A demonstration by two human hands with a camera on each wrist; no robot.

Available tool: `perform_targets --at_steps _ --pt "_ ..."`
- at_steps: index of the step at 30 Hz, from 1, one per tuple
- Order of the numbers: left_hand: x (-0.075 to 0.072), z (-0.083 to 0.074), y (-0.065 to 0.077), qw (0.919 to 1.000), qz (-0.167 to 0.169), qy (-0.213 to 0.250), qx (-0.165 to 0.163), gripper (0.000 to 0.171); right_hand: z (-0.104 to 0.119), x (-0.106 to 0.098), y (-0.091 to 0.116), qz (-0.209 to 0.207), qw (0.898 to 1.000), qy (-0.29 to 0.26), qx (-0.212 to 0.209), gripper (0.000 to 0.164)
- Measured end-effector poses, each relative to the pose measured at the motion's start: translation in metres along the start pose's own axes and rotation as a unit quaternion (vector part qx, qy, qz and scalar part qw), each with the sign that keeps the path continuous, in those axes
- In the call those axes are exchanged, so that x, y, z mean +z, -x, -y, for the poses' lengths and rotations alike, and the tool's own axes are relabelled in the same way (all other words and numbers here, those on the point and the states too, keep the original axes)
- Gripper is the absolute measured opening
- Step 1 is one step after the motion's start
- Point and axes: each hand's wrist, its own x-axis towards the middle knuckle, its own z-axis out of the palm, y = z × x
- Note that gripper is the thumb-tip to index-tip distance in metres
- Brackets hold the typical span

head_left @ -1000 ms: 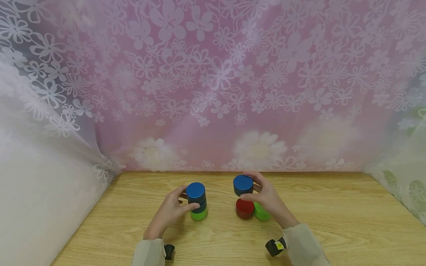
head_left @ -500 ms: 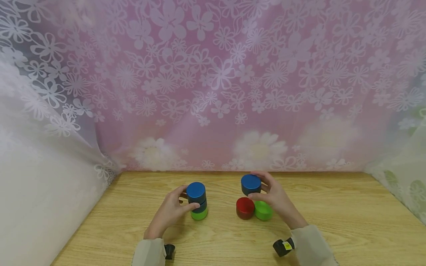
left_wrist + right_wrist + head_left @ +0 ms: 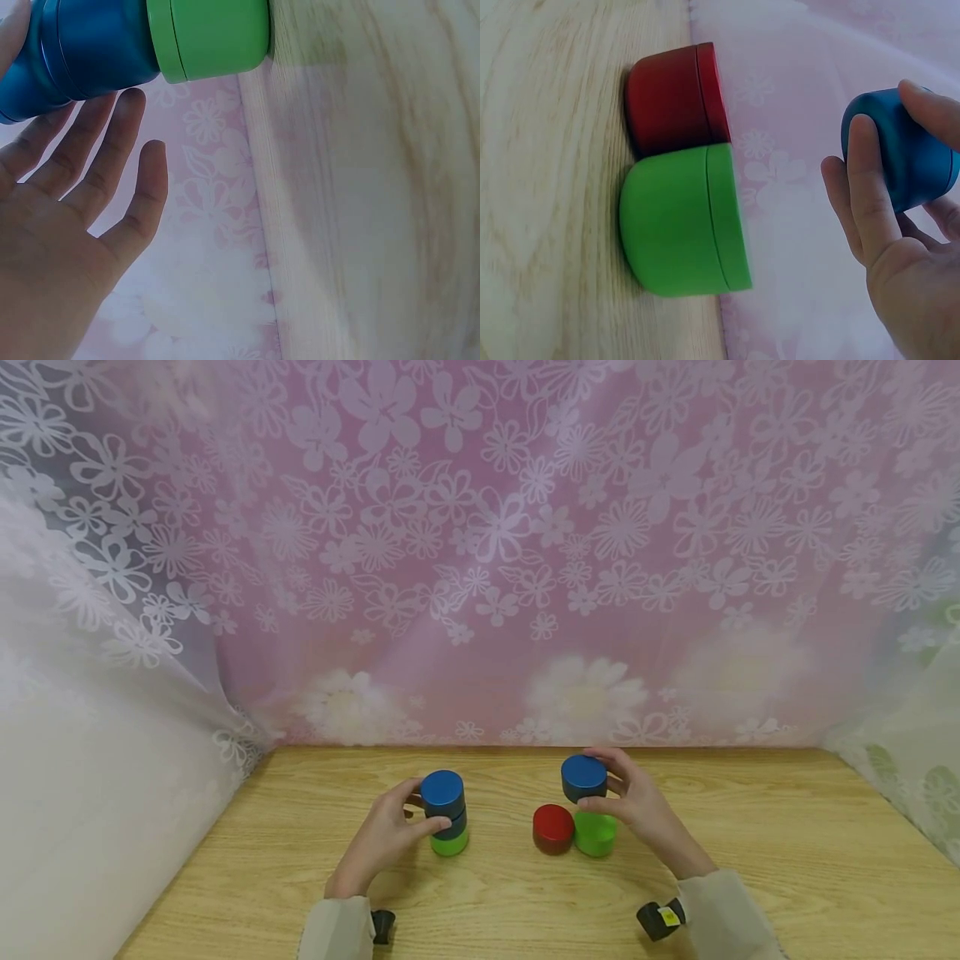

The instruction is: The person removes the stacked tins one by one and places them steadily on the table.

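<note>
Left hand (image 3: 384, 832) pinches tin stack (image 3: 443, 795), long axis vertical | right hand (image 3: 636, 800) pinches blue tin (image 3: 583, 779), flat top up

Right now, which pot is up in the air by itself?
The blue pot in the right hand. The red pot and green pot beside it stand on the table; two other blue pots sit stacked on another green one.
</note>
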Motion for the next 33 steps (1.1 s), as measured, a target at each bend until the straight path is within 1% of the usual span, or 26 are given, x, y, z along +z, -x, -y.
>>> perform_targets --at_steps 4,14,21,27,33 --pt "0.000 0.000 0.000 1.0000 0.002 0.002 0.000 0.057 -0.002 -0.003 0.001 -0.006 1.000 0.010 0.003 0.065" --pt "0.000 0.000 0.000 1.0000 0.002 0.004 -0.001 0.057 -0.004 -0.012 0.003 -0.009 1.000 0.029 -0.007 0.065" --pt "-0.001 0.001 0.000 1.0000 0.002 0.005 0.003 0.056 -0.007 -0.021 0.007 -0.012 0.999 0.035 0.002 0.065" --pt "-0.001 0.003 0.000 0.9999 0.013 0.005 0.011 0.057 -0.011 -0.028 0.010 -0.023 0.998 0.059 0.007 0.066" --pt "0.000 0.004 0.000 0.9999 0.010 0.007 0.005 0.057 -0.016 -0.035 0.014 -0.022 0.998 0.063 0.007 0.066"
